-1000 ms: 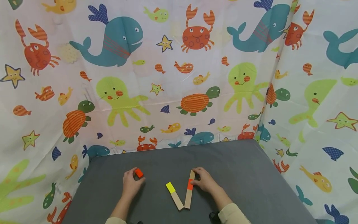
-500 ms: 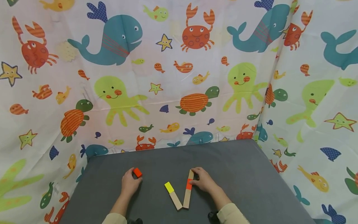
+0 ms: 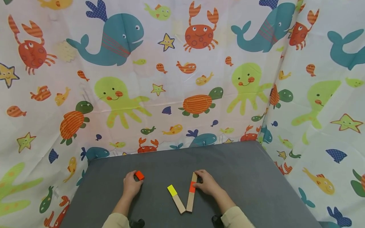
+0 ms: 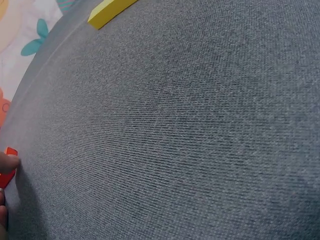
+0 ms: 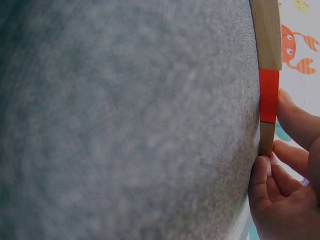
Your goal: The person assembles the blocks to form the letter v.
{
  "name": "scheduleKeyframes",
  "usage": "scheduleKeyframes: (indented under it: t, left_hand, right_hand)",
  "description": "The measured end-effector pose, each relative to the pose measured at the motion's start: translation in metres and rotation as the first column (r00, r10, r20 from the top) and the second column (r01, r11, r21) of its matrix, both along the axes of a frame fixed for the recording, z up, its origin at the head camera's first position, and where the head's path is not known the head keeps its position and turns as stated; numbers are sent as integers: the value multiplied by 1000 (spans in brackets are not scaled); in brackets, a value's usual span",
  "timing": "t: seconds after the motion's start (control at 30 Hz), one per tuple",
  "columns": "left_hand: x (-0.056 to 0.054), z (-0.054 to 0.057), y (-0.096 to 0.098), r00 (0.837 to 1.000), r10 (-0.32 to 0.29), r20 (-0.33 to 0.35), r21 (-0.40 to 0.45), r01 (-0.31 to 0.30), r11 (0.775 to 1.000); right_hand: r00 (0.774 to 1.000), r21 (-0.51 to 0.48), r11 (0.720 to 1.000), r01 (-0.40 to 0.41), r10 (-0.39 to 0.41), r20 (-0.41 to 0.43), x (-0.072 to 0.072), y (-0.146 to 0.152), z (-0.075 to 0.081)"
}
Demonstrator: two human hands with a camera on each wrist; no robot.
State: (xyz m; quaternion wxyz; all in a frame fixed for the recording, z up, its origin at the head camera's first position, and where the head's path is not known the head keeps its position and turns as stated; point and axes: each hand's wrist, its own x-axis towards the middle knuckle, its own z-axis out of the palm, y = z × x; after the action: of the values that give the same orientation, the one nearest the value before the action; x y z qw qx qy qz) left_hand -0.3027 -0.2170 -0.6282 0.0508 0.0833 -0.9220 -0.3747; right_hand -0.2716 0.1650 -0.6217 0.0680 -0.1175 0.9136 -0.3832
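In the head view my left hand point(image 3: 131, 185) holds a small orange-red block point(image 3: 139, 175) between thumb and fingers, on the left of the cloth. The left wrist view shows only fingertips on that block point(image 4: 7, 179) at its edge. My right hand point(image 3: 209, 184) is at a straight row of blocks: a near plain wooden block point(image 3: 190, 203), an orange-red block point(image 3: 192, 187) and a far wooden block point(image 3: 195, 176). Its thumb touches the red block point(image 5: 269, 95); its index finger is at the far wooden block's end point(image 5: 267, 137).
Left of the row, a yellow block point(image 3: 172, 190) abuts a plain wooden block point(image 3: 179, 204), whose near end meets the row in a V. Grey cloth point(image 3: 233, 171) covers the table. A sea-animal curtain point(image 3: 171, 79) stands behind and at the sides.
The head view has shifted slightly. My left wrist has drawn a little to the left, and its thumb lies closer against the orange-red block. The right hand and the blocks keep their places.
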Motion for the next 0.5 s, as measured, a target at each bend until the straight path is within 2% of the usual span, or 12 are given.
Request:
scheduleKeyframes:
  t: [0.13,0.37,0.5]
  left_hand:
    - [0,-1,-1,1000,1,-8,22,-1,1000]
    - [1,-3,0,999,42,4,86,-42,995]
    - [1,-1,1,1000,29,-12,76,-28,997]
  right_hand:
    - [1000,7,1000,-4,4,-4,0,0,1]
    - [1000,13,1000,-10,10,-8,2,0,3]
    - [1000,16,1000,-9,9,-9,2,0,3]
